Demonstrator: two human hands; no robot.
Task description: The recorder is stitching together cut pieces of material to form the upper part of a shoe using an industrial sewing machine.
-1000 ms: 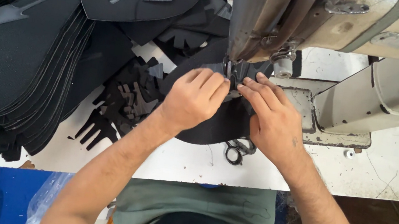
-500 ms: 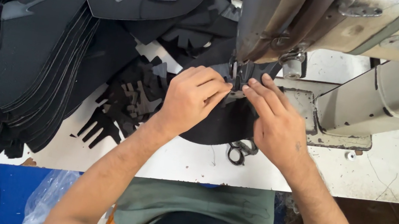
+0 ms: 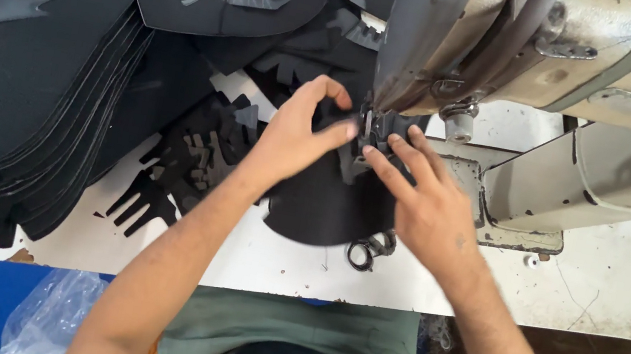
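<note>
A black fabric shoe-upper piece (image 3: 328, 201) lies on the sewing machine's bed under the needle area. My left hand (image 3: 298, 131) presses on its left side, fingers curled toward the presser foot (image 3: 369, 130). My right hand (image 3: 424, 200) lies on the piece's right side, with its fingertips pinching the fabric just beside the foot. The grey head of the sewing machine (image 3: 528, 50) hangs over both hands and hides the needle.
A tall stack of black cut uppers (image 3: 12, 80) fills the left of the white table (image 3: 615, 290). Smaller black comb-shaped pieces (image 3: 190, 155) lie beside my left forearm. Black scissors (image 3: 367, 251) rest near the front edge. A clear plastic bag (image 3: 49, 312) sits below the table.
The view has shifted, so the table appears lower right. My left hand's fingers have lifted and curled nearer the presser foot; my right hand stays on the black piece.
</note>
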